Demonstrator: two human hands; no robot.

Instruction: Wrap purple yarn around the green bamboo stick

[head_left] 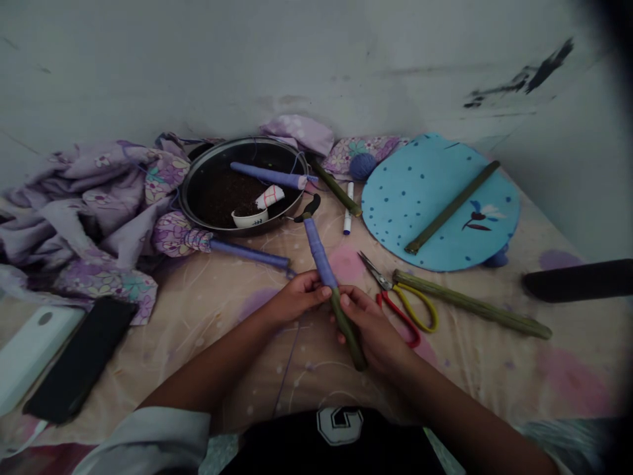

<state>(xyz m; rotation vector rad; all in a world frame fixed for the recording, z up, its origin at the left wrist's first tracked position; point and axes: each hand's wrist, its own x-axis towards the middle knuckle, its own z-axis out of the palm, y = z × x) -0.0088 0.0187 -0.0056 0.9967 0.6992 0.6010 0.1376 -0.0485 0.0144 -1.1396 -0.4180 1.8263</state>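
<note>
Both my hands hold one green stick, tilted with its upper end away from me. Purple yarn is wound closely round its far half; the near half is bare. My left hand pinches the stick where the winding ends. My right hand is closed round the bare part just below. A loose yarn strand runs down over the cloth towards me. Scissors with red and yellow handles lie partly open right of my right hand, beside another bare stick.
A dark pan of brown soil-like material holds a purple-wrapped stick and a broken white cup piece. A blue round board carries a bare stick. Floral fabric, a marker and a black phone lie around.
</note>
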